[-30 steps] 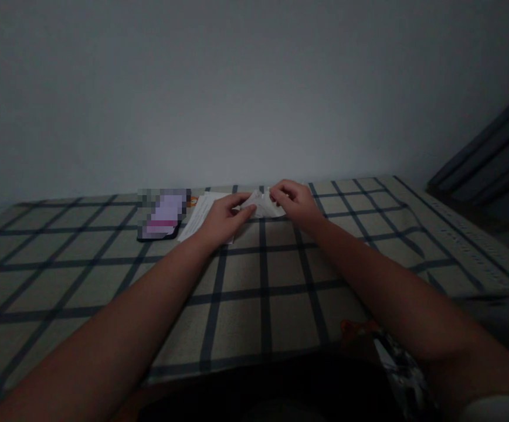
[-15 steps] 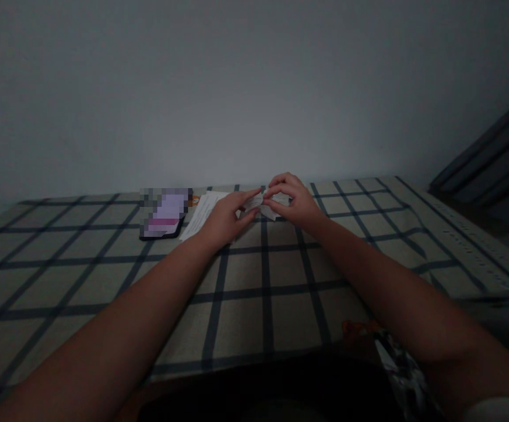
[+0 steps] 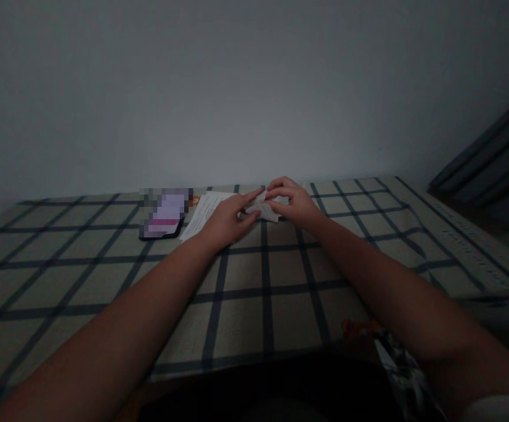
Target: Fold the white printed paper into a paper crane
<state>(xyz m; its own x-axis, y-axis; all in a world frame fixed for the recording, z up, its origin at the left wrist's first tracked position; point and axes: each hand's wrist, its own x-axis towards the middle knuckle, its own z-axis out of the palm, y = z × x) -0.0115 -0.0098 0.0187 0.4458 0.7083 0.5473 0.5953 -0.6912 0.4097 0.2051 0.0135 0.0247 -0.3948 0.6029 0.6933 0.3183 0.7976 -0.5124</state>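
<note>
At the far middle of the checked cloth, right of a printed sheet and phone, the left hand and right hand hold crumpled white paper in loosely curved fingers.

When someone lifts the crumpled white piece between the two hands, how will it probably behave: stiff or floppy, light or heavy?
The crumpled white piece is probably floppy, since it shows creases and uneven edges. It looks thin, like paper or tissue, so it is likely light. Its angular, irregular outline suggests it would hardly roll.
</note>
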